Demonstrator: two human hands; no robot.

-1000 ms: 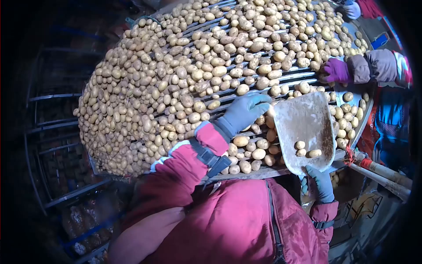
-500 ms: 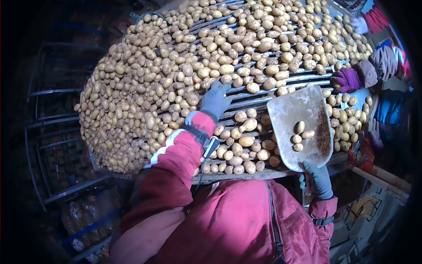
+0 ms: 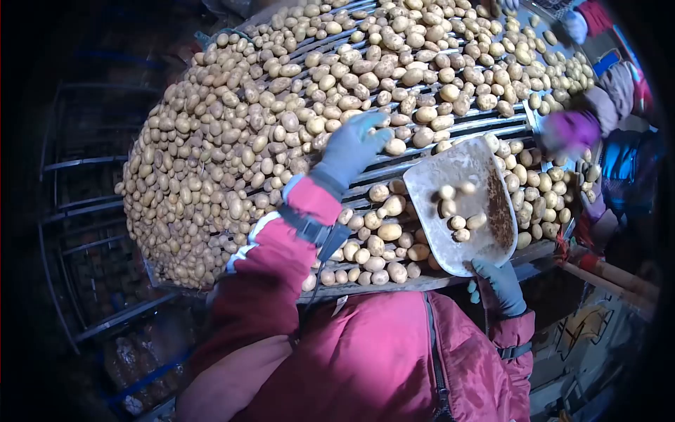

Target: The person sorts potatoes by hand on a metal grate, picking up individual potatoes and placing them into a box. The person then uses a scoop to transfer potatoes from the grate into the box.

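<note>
My left hand, in a grey-blue glove, hovers over the metal slats with its fingers stretched out and apart. No potato shows in it; a loose potato lies just beyond the fingertips. With my right hand, also gloved, I grip the near end of a worn, whitish scoop; how the fingers wrap underneath is hidden. Several small potatoes rest in the scoop, and two near its middle look slightly blurred. The scoop lies over the slatted table, with potatoes on both sides of it.
A great heap of potatoes covers the left and far parts of the slatted table. At the right, a co-worker's purple-gloved hand is blurred by motion. Another person's gloved hand is farther back. Metal racks stand at left.
More potatoes are in the scoop. My left hand has moved slightly up and right in view, and the scoop has shifted left. The co-worker's purple-gloved hand has moved.
</note>
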